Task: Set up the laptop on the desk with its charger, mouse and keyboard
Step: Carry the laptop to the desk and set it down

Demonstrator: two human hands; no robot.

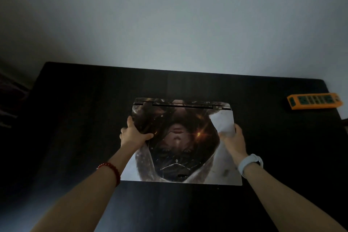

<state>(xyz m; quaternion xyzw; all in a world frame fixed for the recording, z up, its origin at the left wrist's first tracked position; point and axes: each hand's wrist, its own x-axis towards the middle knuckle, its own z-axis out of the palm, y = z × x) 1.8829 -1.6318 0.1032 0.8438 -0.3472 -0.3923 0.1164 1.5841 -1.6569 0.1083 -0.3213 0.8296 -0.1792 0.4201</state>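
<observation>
A closed laptop (180,149) with a printed picture skin on its lid lies flat in the middle of the dark desk (75,118), hinge towards the wall. My left hand (134,133) grips its left edge, thumb on the lid. My right hand (234,138) grips its right edge, fingers curled around the side. A red bead bracelet is on my left wrist and a pale watch on my right. No charger, mouse or keyboard is in view.
An orange power strip (314,100) lies at the desk's far right corner. A pale wall (169,24) rises right behind the desk. Something dark and unclear sits beyond the desk's left edge.
</observation>
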